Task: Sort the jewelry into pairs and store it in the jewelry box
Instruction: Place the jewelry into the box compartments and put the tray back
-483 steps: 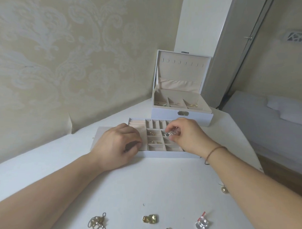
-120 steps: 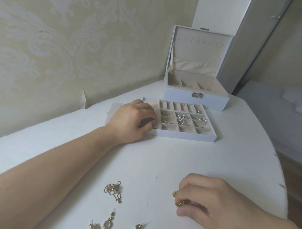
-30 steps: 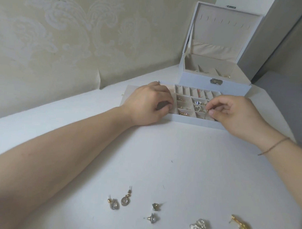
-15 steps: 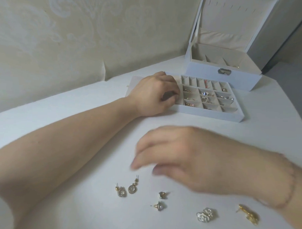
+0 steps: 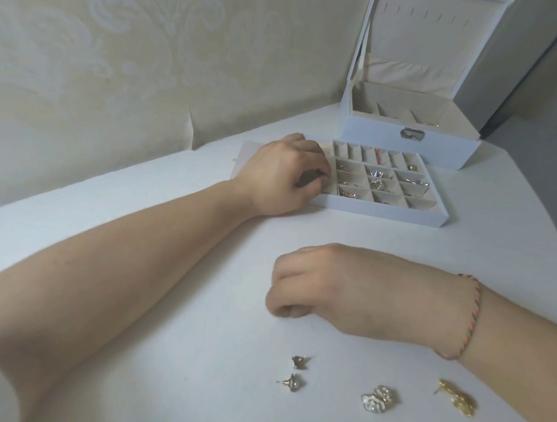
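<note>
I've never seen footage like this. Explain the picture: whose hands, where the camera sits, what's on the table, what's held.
No machine here: a person wears a camera on the head, looking down at both bare hands. The left hand rests on the divided tray, which already holds jewelry. Behind it stands the open jewelry box. The right hand is curled, fingers down, over the table; whether it grips anything is hidden. Loose near the front: two stud earrings, a clear flower piece and a gold piece.
</note>
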`<move>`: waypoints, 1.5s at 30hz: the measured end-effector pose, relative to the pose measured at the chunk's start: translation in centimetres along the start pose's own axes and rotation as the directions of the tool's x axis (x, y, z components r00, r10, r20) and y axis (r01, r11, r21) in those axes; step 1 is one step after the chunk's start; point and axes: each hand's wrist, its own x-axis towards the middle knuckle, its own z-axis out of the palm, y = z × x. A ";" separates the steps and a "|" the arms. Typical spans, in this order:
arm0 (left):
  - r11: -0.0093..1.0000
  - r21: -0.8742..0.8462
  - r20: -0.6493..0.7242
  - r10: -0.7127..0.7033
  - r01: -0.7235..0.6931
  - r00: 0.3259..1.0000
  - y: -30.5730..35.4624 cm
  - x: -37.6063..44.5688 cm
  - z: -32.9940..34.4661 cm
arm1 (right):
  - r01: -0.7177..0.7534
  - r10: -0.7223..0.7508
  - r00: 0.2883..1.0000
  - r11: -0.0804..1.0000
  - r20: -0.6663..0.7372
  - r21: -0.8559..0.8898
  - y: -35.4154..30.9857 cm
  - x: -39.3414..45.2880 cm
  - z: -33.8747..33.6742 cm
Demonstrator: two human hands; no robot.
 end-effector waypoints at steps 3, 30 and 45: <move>1.000 0.005 0.005 0.003 -0.003 1.000 -0.1 -0.1 0.1 | -0.111 0.100 0.991 0.987 -0.091 -0.121 1.7 -1.9 -0.4; 0.999 -0.033 -0.008 0.009 -0.009 1.000 -0.5 0.0 0.5 | -0.527 0.789 0.347 0.611 -0.507 0.590 12.0 -10.8 -2.0; 1.000 -0.018 -0.001 0.003 -0.004 1.000 -0.3 0.0 0.5 | -0.429 0.527 0.785 0.842 -0.327 0.327 4.0 -11.0 -3.6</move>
